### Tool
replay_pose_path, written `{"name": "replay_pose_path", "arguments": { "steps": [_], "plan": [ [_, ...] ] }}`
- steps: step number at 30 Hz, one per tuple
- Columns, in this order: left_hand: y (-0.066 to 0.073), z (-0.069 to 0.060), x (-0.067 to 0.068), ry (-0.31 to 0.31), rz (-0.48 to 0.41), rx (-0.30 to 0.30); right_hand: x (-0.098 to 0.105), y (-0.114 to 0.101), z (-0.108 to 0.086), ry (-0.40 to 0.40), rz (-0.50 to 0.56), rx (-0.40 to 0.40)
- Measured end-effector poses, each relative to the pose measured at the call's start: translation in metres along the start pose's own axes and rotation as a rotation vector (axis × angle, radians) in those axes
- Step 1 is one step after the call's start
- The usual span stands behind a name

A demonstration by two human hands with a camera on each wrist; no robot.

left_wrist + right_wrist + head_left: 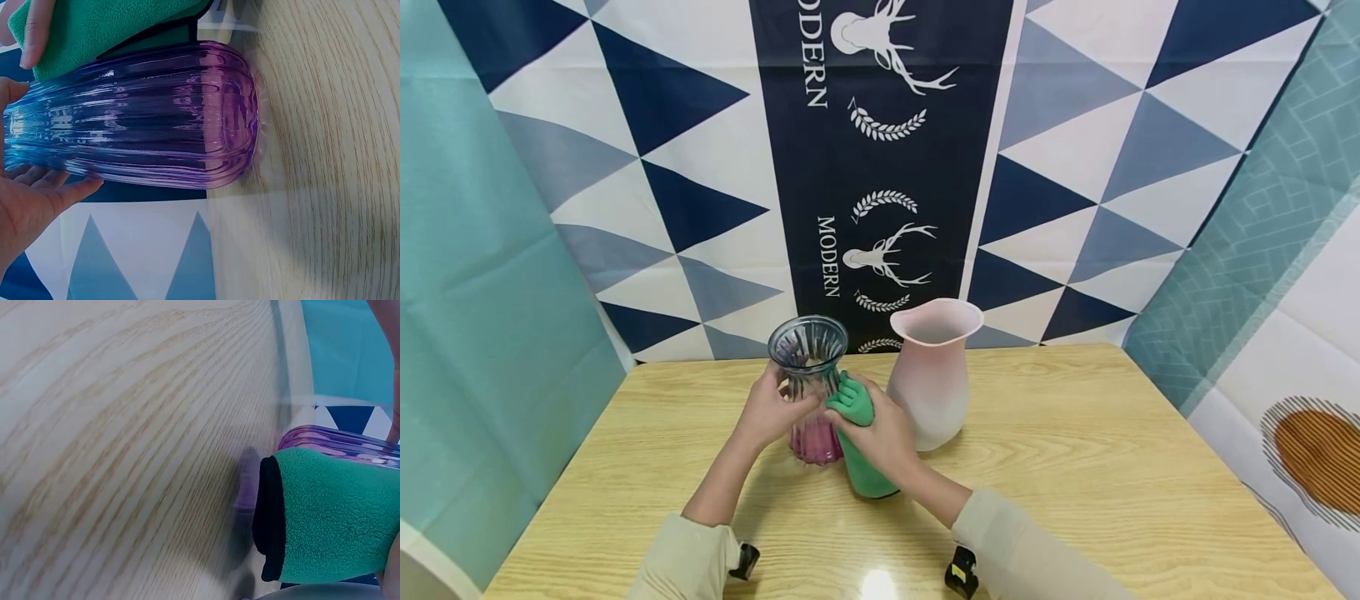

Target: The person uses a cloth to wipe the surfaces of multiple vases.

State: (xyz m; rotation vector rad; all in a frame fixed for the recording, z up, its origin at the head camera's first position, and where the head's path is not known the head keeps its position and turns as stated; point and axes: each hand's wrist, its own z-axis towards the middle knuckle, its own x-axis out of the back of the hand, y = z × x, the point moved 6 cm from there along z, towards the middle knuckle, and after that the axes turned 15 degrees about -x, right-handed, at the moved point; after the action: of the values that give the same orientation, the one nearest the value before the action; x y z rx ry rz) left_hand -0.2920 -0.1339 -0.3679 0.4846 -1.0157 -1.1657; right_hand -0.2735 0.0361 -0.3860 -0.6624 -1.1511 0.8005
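A ribbed glass vase (816, 433), bluish at the flared top and pink-purple at the base, stands upright. My left hand (772, 410) grips its neck from the left; in the left wrist view the fingers and thumb of that hand (28, 209) curve round the glass (144, 119). My right hand (883, 429) holds a folded green cloth (861, 458) with dark edging against the vase's right side. The cloth (337, 515) hangs down beside the glass in the right wrist view, covering part of it. Most of the right palm is hidden.
Just right of the right hand stands a frosted pink-white vase (932, 383) with a wavy rim. Both are on a light wooden table (1060, 467). A patterned cloth backdrop (700, 167) rises behind the table's back edge.
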Motion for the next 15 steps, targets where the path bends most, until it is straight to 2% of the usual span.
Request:
{"name": "replay_pose_path", "arguments": {
  "steps": [7, 15],
  "plan": [
    [-0.001, -0.001, -0.002, 0.0, -0.008, 0.01, 0.003, -0.001, 0.001, 0.025, 0.07, 0.008],
    [0.001, 0.0, 0.0, 0.008, 0.007, -0.006, 0.014, -0.016, 0.009, 0.083, 0.178, 0.075]
  ]
}}
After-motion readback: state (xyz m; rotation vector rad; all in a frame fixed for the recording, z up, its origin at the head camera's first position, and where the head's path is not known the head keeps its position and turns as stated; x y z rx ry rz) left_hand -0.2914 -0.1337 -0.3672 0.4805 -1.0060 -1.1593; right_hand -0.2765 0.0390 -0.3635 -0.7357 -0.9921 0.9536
